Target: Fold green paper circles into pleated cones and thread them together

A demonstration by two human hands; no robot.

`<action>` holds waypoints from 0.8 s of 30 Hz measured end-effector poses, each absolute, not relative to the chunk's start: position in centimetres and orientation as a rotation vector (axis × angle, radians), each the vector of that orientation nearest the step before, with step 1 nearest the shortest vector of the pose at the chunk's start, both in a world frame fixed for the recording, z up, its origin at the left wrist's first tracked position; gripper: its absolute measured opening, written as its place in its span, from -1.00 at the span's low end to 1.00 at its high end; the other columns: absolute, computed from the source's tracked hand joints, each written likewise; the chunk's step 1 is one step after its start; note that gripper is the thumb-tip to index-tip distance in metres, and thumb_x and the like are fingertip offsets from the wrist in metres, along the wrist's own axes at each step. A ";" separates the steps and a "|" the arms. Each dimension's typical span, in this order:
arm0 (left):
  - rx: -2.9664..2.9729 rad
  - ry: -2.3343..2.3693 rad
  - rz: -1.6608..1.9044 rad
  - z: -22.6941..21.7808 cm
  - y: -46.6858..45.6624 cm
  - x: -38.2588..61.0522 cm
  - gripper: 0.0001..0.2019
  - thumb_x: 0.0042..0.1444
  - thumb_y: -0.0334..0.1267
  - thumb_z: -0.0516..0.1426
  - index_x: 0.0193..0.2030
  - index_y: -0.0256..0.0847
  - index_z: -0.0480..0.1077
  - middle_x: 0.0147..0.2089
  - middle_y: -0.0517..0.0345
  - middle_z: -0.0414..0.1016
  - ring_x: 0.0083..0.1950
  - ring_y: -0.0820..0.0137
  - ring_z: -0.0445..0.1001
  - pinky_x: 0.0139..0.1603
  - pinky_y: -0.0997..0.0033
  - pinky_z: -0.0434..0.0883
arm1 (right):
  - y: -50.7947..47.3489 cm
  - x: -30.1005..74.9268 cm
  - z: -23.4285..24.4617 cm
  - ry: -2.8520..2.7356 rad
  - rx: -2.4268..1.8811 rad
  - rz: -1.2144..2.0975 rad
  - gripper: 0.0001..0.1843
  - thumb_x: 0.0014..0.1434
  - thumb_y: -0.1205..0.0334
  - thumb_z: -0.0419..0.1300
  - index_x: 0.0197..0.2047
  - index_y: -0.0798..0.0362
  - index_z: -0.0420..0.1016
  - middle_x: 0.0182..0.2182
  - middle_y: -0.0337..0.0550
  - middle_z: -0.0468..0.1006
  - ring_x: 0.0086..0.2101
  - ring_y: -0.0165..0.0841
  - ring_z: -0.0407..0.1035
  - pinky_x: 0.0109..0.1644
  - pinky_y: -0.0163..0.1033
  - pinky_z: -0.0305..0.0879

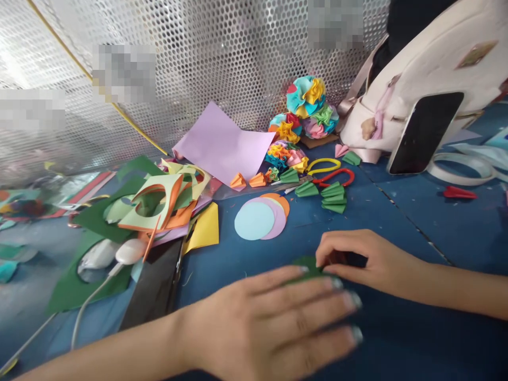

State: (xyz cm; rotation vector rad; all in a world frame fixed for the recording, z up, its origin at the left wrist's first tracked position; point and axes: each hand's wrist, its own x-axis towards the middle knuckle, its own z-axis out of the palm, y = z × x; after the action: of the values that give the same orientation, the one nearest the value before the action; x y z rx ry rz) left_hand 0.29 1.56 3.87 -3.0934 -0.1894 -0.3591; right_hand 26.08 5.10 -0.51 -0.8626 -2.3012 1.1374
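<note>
At the lower middle my left hand (pixel 270 317) is stretched out flat, its fingers slightly apart and a little blurred, partly in front of a dark green piece of paper (pixel 304 262). Thumb and forefinger of my right hand (pixel 357 256) pinch the right end of that green paper; most of it is hidden, so its full shape does not show. Beyond my hands lie overlapping paper circles (pixel 254 219) in light blue, lilac and orange. Several folded green paper pieces (pixel 334 197) rest behind my right hand, beside orange folded pieces (pixel 257 180).
Cut paper scraps (pixel 151 203) heap at the left, near a white cable (pixel 95 296) and a black strip (pixel 159 286). Scissors (pixel 333 172), ruffled paper balls (pixel 305 98) and a lilac sheet (pixel 226 143) lie at the back. A phone (pixel 426 132) leans on a pale bag (pixel 428 74).
</note>
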 end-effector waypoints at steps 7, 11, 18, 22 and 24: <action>-3.079 -0.254 0.079 2.6 1.8 0.4 -0.54 0.37 -0.27 -0.14 0.35 -0.31 0.15 0.42 0.07 0.12 0.39 0.37 0.18 0.36 0.41 0.22 | 5.4 25.8 -1.4 -2.237 -0.992 1.198 -0.92 0.25 0.27 0.16 -0.16 -0.03 0.36 -0.34 -0.28 0.46 -0.44 -0.49 0.30 -0.38 -0.41 0.26; -3.207 -0.320 0.021 2.2 2.6 0.0 -0.57 0.37 -0.23 -0.10 0.30 -0.33 0.23 0.36 0.05 0.24 0.35 0.38 0.25 0.32 0.46 0.25 | 5.7 26.1 -2.0 -2.274 -0.959 1.098 -0.87 0.23 0.32 0.16 -0.16 -0.04 0.28 -0.25 -0.24 0.37 -0.43 -0.49 0.24 -0.36 -0.40 0.28; -3.221 -0.335 -0.014 0.7 3.6 -0.2 -0.58 0.38 -0.28 -0.14 0.30 -0.24 0.24 0.38 0.16 0.22 0.33 0.43 0.28 0.27 0.49 0.29 | 6.1 25.9 -2.0 -2.389 -0.961 1.108 -0.78 0.21 0.45 0.09 -0.15 -0.06 0.31 -0.21 -0.22 0.36 -0.27 -0.45 0.35 -0.23 -0.39 0.32; -3.170 -0.306 -0.004 -0.3 3.8 -0.2 -0.57 0.39 -0.33 -0.18 0.34 -0.17 0.17 0.41 0.23 0.15 0.35 0.49 0.24 0.28 0.54 0.26 | 6.2 25.9 -2.1 -2.396 -0.963 1.135 -0.80 0.22 0.45 0.08 -0.17 -0.06 0.32 -0.23 -0.22 0.38 -0.29 -0.44 0.37 -0.25 -0.39 0.33; -3.181 -0.327 -0.029 -0.6 3.9 -0.3 -0.57 0.39 -0.30 -0.15 0.35 -0.16 0.16 0.41 0.22 0.14 0.35 0.48 0.23 0.28 0.54 0.26 | 6.3 25.8 -2.1 -2.392 -0.946 1.121 -0.81 0.23 0.45 0.07 -0.18 -0.05 0.33 -0.25 -0.22 0.39 -0.31 -0.44 0.37 -0.26 -0.39 0.33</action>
State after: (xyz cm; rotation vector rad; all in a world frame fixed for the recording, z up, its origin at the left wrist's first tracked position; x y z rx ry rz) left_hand -0.31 3.89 -0.55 -3.1813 -0.3268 -0.0293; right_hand 25.83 6.30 -2.14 -0.9460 -2.3920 1.1212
